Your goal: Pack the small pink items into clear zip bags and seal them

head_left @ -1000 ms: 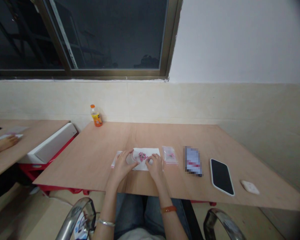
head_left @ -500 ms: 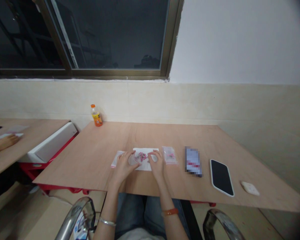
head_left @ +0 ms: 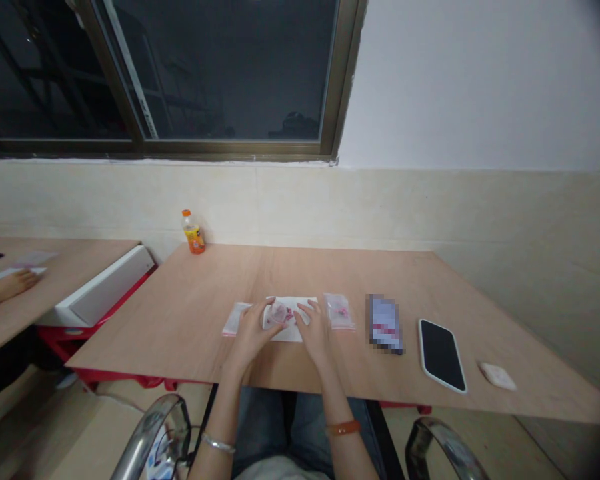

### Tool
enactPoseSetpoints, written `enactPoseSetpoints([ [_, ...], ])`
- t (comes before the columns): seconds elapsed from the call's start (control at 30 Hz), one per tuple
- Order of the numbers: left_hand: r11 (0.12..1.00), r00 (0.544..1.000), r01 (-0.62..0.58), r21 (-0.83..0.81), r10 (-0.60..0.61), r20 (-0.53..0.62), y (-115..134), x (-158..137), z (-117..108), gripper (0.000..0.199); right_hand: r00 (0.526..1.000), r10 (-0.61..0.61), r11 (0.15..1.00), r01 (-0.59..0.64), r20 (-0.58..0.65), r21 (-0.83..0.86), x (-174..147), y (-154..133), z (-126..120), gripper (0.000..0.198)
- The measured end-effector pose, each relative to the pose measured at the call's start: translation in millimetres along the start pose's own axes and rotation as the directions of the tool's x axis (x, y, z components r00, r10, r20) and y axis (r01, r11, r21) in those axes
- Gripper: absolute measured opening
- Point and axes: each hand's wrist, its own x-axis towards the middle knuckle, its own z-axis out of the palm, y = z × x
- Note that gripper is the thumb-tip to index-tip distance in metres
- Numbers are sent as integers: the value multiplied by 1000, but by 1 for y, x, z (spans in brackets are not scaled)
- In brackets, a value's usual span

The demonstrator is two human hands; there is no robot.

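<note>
My left hand [head_left: 253, 331] is curved around a clear, round-looking plastic piece [head_left: 279, 313], its thumb and fingers at the edges. I cannot make out whether this is a small dish or a bag. Small pink and red pieces [head_left: 289, 315] show beside and through it, over a white sheet of paper [head_left: 289, 337]. My right hand [head_left: 315, 327] rests at the paper's right side with thumb and fingers apart, near the pink pieces. Left of my hands lies a clear zip bag [head_left: 233, 320]. On the right is another zip bag [head_left: 339, 311] with pink bits inside.
A blurred-out bluish item [head_left: 385, 325], a dark-screened tablet or phone [head_left: 442, 355] and a whitish flat object [head_left: 498, 376] lie to the right. An orange drink bottle [head_left: 193, 233] stands at the back left. Another person's hand [head_left: 23, 281] rests on the left table.
The clear piece in my left hand has shifted right, over part of the pink pieces. My right thumb and fingers have spread a little.
</note>
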Motion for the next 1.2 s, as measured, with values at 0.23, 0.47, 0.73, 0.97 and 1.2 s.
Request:
enactPoseSetpoints([
  [0.23, 1000, 1000, 4, -17, -5, -20, 2, -2, 1, 51, 981, 57, 961, -3, 184, -278, -16, 22, 7, 30],
  [0.47, 999, 994, 22, -43, -26, -107, -8, -1, 4, 56, 991, 17, 973, 15, 135, -232, -15, 30, 16, 19],
  [0.73, 996, 994, 45, -79, -53, -99, -4, -1, 4, 54, 997, -2, 992, 12, -79, 126, -2, 22, 10, 15],
  [0.97, 990, 997, 74, -120, -74, 10, 7, -4, 0, 54, 912, 150, 895, 39, -381, 445, 6, -19, -21, 21],
  [1.2, 995, 998, 53, -86, -51, 27, 7, -4, 2, 53, 946, 2, 920, 126, -325, 370, 1, -56, -35, 21],
])
